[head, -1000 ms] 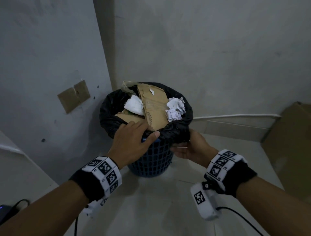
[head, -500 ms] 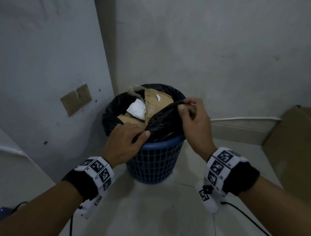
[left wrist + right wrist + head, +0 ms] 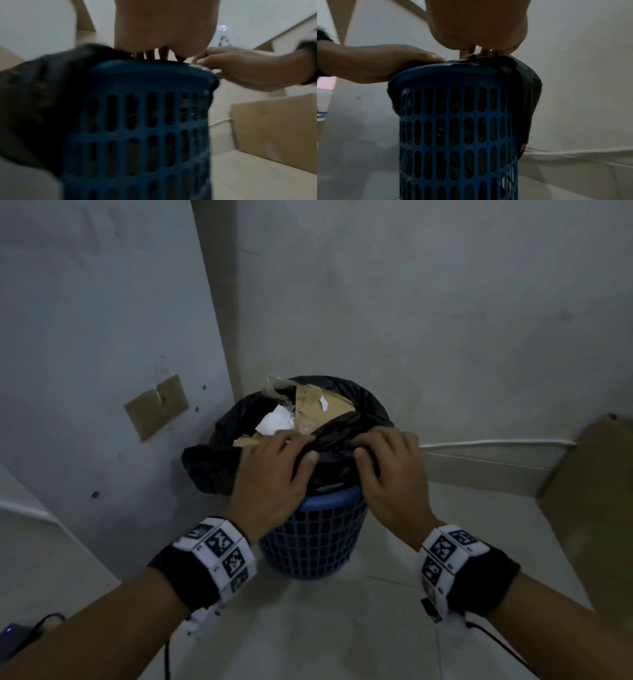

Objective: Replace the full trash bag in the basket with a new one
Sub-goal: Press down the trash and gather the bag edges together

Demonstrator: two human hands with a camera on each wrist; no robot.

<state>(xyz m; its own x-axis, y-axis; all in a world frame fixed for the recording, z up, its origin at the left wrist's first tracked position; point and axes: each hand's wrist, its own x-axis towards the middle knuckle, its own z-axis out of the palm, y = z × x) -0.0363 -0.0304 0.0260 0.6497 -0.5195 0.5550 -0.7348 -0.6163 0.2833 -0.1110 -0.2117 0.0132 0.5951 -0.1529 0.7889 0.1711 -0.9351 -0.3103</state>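
Note:
A blue plastic basket stands on the floor in a wall corner. It holds a black trash bag filled with brown cardboard and crumpled white paper. My left hand lies over the bag's near edge, with a fold of the black plastic between thumb and fingers. My right hand grips the same gathered edge just to the right. The near basket rim is bare. From the wrist views, the fingers and fingers sit on top of the basket, with the bag draped over one side.
A large cardboard box leans at the right. Walls close in behind and to the left, with a cardboard patch on the left wall. A white cable runs along the back wall. A small lit device with cables lies at the lower left.
My right hand has brought the lifted bag edge down and toward the middle of the opening. My left hand has slid up over the bag top beside it. The hands are now close together.

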